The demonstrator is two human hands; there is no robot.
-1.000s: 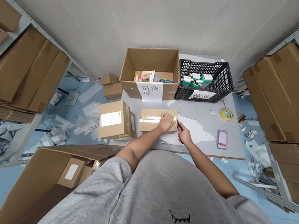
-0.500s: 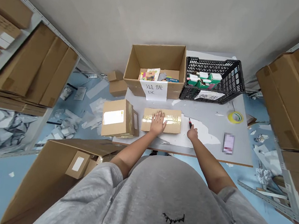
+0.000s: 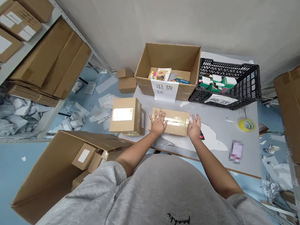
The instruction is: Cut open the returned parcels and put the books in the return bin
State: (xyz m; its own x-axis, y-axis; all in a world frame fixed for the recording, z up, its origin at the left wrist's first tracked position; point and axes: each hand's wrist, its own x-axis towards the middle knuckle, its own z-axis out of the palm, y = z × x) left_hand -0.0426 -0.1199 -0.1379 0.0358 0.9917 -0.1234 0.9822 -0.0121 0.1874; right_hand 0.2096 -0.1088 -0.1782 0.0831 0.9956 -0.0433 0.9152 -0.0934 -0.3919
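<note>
A taped cardboard box (image 3: 175, 129) lies flat on the table in front of me, with shiny clear tape along its top. My left hand (image 3: 159, 123) rests spread on the left part of its top. At the box's right end, my right hand (image 3: 194, 128) has its fingers outstretched, touching or just beside the end; which one I cannot tell. Just right of that hand, a small red-and-black tool that looks like a utility knife (image 3: 202, 135) lies on white paper (image 3: 214, 140), partly hidden by the hand.
Left of the taped box stands a labelled carton (image 3: 121, 123). Behind are an open box of booklets (image 3: 166, 89) and a black crate (image 3: 225, 101). A yellow tape roll (image 3: 246, 125) sits on the right. A large open carton (image 3: 40, 183) stands at my left, beside shelves.
My right hand has let go of the red-and-black tool and moved to the box's right end with fingers opened. My left hand stays on the box. The view has shifted somewhat.
</note>
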